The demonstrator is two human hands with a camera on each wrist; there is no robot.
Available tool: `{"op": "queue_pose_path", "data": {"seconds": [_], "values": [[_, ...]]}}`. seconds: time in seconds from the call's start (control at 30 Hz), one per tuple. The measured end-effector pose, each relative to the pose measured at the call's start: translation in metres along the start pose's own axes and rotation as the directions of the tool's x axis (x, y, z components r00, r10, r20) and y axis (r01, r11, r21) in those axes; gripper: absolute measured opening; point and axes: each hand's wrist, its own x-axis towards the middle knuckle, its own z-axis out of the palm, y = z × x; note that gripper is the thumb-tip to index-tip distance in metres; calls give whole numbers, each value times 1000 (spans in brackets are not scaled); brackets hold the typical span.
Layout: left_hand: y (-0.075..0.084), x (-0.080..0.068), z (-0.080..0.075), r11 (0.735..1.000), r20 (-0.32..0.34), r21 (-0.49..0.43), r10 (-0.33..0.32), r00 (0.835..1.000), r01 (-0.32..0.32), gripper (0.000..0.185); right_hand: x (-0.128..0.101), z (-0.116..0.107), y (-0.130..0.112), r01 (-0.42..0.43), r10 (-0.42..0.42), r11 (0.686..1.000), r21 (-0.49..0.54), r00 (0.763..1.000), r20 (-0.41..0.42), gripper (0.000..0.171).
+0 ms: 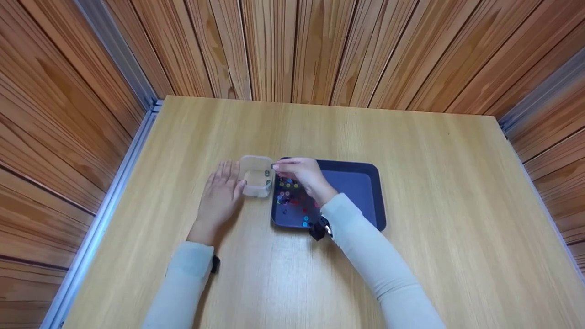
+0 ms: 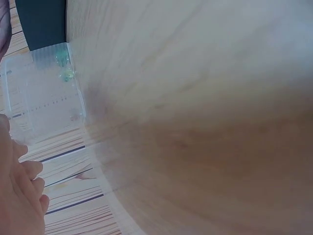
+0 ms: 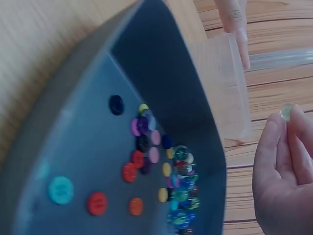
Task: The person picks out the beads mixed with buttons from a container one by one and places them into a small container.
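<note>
My right hand (image 1: 305,176) pinches a pale green glass marble (image 3: 286,112) between thumb and fingertips, above the tray's left rim beside the container. The clear plastic container (image 1: 256,191) stands against the left side of the dark tray (image 1: 354,192), with a few greenish marbles (image 1: 267,173) in it. At the container's left side rests my left hand (image 1: 218,198), fingers extended, thumb at the near corner. In the right wrist view, colourful buttons (image 3: 97,203) are scattered over the tray floor, and glass marbles (image 3: 181,196) cluster along one wall.
A light wooden table (image 1: 438,201) carries everything. Wood-plank panels (image 1: 320,50) rise behind it and at both sides, with a metal frame rail (image 1: 114,196) along the left edge. My right forearm (image 1: 379,260) passes over the tray's near right corner.
</note>
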Motion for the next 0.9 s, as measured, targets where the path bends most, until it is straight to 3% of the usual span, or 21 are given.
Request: {"op": "queue_pose_path", "data": {"seconds": [0.1,0.17,0.27,0.33,0.4,0.6,0.9], "values": [[1,0,0,1000,9,-4,-10,1000,10,65,0,6,-6,46,-48,994,-94,999,-13,26],[1,-1,0,1000,7,1,-4,1000,4,64,1,9,-9,99,-106,972,-211,994,-25,24],[1,-1,0,1000,-7,13,10,1000,-10,63,4,16,-12,177,-206,899,-401,978,-31,20],[1,-1,-1,1000,-16,18,18,1000,-18,62,5,20,-15,214,-264,829,-516,964,-24,16],[1,-1,-1,1000,-15,14,14,1000,-14,62,5,24,-18,235,-288,779,-581,958,1,14],[0,0,-2,1000,-8,7,21,1000,-21,62,4,33,-25,261,-284,684,-681,955,81,15],[-1,0,0,999,-36,16,34,999,-34,62,3,42,-23,284,-286,613,-737,950,128,15]]}}
